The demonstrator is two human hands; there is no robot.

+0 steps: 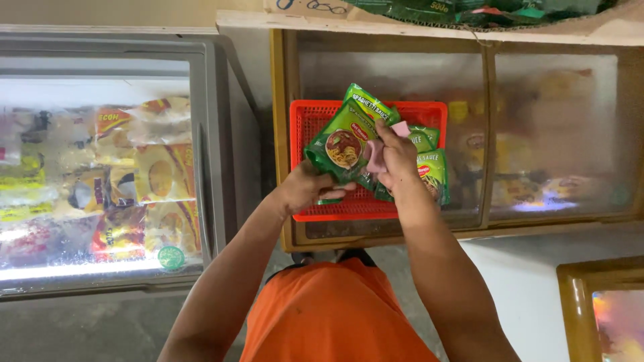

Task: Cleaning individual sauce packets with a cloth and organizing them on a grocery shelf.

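Head view: the left hand (305, 190) grips a green pouch (342, 144) over the red basket (305, 121); the right hand (396, 157) pinches a pink cloth (374, 155) against it.

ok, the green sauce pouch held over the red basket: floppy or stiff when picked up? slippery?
Probably floppy: the green sauce pouch looks like a flat foil sachet, and the left hand supports its lower edge while the right hand touches its right side. Likely slick, since its surface looks glossy. It won't roll; more pouches lie flat in the red basket.
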